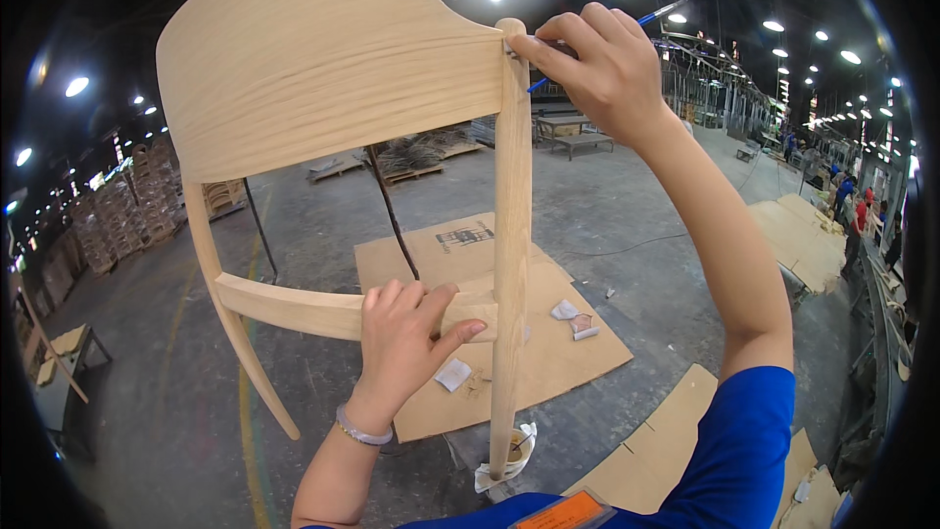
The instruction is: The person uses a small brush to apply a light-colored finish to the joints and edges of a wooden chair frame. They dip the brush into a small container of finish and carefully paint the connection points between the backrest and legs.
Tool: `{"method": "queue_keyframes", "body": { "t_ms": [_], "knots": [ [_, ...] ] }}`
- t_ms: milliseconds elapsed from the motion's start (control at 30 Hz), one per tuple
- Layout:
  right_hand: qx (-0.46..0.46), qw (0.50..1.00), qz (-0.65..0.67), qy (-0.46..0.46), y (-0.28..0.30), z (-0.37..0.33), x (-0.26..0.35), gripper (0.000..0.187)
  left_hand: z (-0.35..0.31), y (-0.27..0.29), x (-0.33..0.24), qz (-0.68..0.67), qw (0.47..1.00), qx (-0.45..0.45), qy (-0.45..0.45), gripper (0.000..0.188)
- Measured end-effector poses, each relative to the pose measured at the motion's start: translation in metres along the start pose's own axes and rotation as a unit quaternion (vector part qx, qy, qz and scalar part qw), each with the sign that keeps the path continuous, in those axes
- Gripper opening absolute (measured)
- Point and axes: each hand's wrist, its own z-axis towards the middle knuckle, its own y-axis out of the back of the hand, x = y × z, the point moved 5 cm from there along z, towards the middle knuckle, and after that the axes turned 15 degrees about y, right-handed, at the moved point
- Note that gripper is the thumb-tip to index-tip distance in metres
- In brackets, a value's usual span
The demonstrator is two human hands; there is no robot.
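Our left hand (pixel 406 348) grips the rail (pixel 294 308), presumably bracing the chair (pixel 333 59) while our right hand (pixel 612 73), clasping a brush (pixel 647 18), touches it.

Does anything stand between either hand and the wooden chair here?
Nothing visible does. The left hand grasps the lower rail; the right hand appears to touch the near post at its top, the blue-handled brush not blocking it.

Counting one curved chair backrest (pixel 328 54), two tapered wooden legs (pixel 513 206) in view, one left hand (pixel 403 338), one right hand (pixel 612 69), one blue-handled paintbrush (pixel 659 14), one pale bracelet (pixel 362 432), one orange badge (pixel 568 510).
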Motion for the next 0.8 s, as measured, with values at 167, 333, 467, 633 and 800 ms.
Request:
{"method": "queue_keyframes", "body": {
  "t_ms": [167, 333, 467, 633, 800],
  "knots": [
    [-0.039, 0.999, 0.011, 0.014, -0.002, -0.002, 0.011, 0.034, 0.001, -0.003, 0.003, 0.002, 1.0, -0.009, 0.0, 0.056],
    [-0.017, 1.0, 0.011, -0.02, -0.014, -0.001, 0.005, 0.034, 0.003, -0.004, 0.006, 0.001, 1.0, -0.013, 0.0, 0.056],
    [-0.065, 0.998, 0.024, 0.006, -0.016, -0.003, 0.014, 0.034, 0.003, -0.002, 0.007, -0.001, 1.0, -0.018, 0.0, 0.057],
    [-0.022, 0.999, 0.008, -0.029, -0.031, -0.004, 0.009, 0.031, 0.003, -0.004, 0.01, 0.012, 1.0, -0.006, 0.007, 0.056],
    [-0.086, 0.996, 0.023, -0.023, -0.028, -0.004, 0.025, 0.027, 0.004, -0.005, 0.017, 0.012, 1.0, -0.006, 0.012, 0.056]
  ]
}}
